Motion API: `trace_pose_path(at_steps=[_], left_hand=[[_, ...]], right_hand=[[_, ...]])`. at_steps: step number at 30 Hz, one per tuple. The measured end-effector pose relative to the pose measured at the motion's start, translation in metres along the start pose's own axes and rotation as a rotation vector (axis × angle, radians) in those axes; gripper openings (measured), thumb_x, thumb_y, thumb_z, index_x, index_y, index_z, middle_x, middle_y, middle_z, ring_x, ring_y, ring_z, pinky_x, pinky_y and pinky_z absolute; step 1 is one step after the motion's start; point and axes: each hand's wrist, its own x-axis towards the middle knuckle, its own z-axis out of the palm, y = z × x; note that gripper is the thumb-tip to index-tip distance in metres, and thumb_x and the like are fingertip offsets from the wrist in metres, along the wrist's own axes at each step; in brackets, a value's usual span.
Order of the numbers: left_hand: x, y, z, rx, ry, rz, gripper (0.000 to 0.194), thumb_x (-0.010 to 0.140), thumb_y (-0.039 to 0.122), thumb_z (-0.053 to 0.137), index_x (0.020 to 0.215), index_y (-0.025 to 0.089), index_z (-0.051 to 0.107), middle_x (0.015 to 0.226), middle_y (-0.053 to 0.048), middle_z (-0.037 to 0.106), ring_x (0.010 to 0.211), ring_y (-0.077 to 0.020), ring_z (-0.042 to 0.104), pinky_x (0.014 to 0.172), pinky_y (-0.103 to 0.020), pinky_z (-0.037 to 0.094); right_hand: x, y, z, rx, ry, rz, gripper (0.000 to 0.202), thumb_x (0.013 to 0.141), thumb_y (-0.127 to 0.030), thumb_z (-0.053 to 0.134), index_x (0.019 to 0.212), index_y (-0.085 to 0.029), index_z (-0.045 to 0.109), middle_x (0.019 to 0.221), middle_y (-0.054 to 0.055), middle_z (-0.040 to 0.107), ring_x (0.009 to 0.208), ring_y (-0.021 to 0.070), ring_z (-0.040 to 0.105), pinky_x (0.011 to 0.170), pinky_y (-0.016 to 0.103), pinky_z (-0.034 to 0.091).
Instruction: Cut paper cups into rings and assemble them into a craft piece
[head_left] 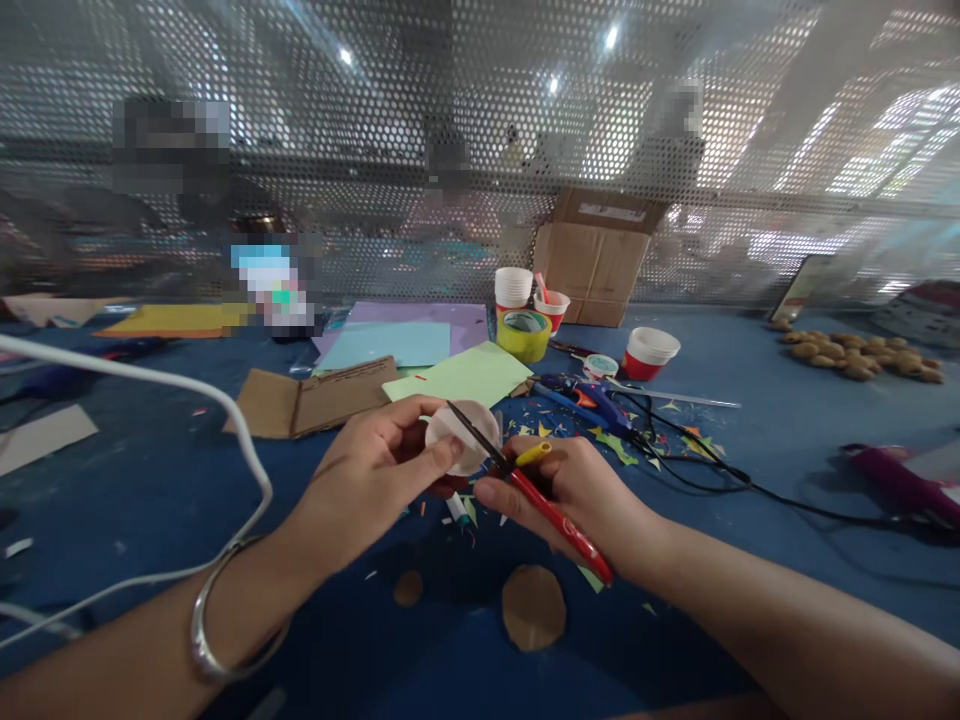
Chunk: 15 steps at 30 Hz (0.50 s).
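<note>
My left hand (382, 455) is closed on a round white paper piece (469, 425) that looks like part of a paper cup. A little red shows below it, beside my fingers. In my right hand (577, 490) is a pair of scissors (555, 520) with a dark pointed blade and a red handle; a yellow part sticks up by my index finger. The dark blade lies across the face of the white piece, pointing up and left. Below my hands, a larger brown cardboard disc (534, 608) and a smaller cardboard disc (408, 589) lie on the blue table.
Ahead are folded cardboard (322, 400), a green paper sheet (465, 378), yellow tape (523, 345), paper cups (651, 352) and a blue glue gun (592, 400) with its cord. Paper scraps lie around. A white cable (187, 383) crosses the left side. A perforated metal screen (360, 130) stands behind.
</note>
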Motion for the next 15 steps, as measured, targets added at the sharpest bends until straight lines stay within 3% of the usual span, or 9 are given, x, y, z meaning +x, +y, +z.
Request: trace_pose_path(at_steps=[7,12,15], left_hand=[[0.0,0.002,-0.001,0.164,0.044,0.035,0.04,0.092,0.055,0.068,0.11,0.019,0.07,0.079,-0.001,0.076,0.056,-0.0139,0.066,0.049,-0.022,0.055],[0.0,-0.004,-0.008,0.563,0.268,0.233,0.041,0.094,0.06,0.064,0.108,0.025,0.078,0.079,0.0,0.074,0.054,-0.0153,0.064,0.048,-0.026,0.05],[0.001,-0.006,-0.012,0.674,0.363,0.401,0.033,0.097,0.055,0.063,0.109,0.029,0.079,0.088,0.0,0.075,0.059,-0.0154,0.065,0.055,-0.028,0.053]], right_hand=[[-0.001,-0.006,-0.001,0.074,-0.013,0.046,0.044,0.09,-0.05,0.08,0.071,-0.018,0.057,0.067,-0.005,0.048,0.056,0.0077,0.041,0.049,0.02,0.031],[-0.004,-0.009,-0.001,0.096,-0.035,0.142,0.048,0.088,-0.054,0.081,0.068,-0.017,0.057,0.065,-0.006,0.044,0.052,0.0059,0.039,0.047,0.02,0.03],[-0.005,-0.007,-0.002,0.103,-0.052,0.159,0.044,0.088,-0.053,0.081,0.074,-0.016,0.063,0.064,-0.006,0.044,0.049,0.0053,0.04,0.045,0.02,0.029]])
